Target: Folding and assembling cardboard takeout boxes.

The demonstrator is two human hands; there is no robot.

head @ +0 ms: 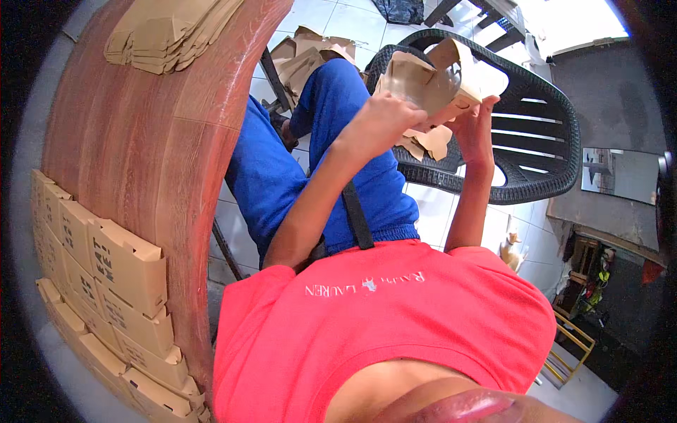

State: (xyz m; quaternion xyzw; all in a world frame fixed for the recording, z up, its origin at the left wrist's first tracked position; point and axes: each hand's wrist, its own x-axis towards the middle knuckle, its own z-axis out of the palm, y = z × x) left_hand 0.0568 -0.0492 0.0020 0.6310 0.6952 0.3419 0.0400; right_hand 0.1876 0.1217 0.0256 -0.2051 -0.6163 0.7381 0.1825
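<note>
A brown cardboard box [423, 87], partly folded with its flaps standing up, is held up in front of me between both hands. My left hand [394, 119] grips its near left side, fingers curled over the edge. My right hand [474, 127] holds the right side from below, its thumb on the outer wall near a slot. Beneath the box, loose cardboard pieces [431, 143] lie on the seat of a black woven-pattern plastic armchair [534, 174]. The box and hands hide part of the chair.
To my left runs a wood-grain table [132, 143]. Flat cardboard blanks [164, 34] are piled at its far end. Folded boxes bearing print [127, 264] stand stacked at the near end. More cardboard [304, 58] lies beyond my knees. A cat [511, 253] is on the tiled floor at right.
</note>
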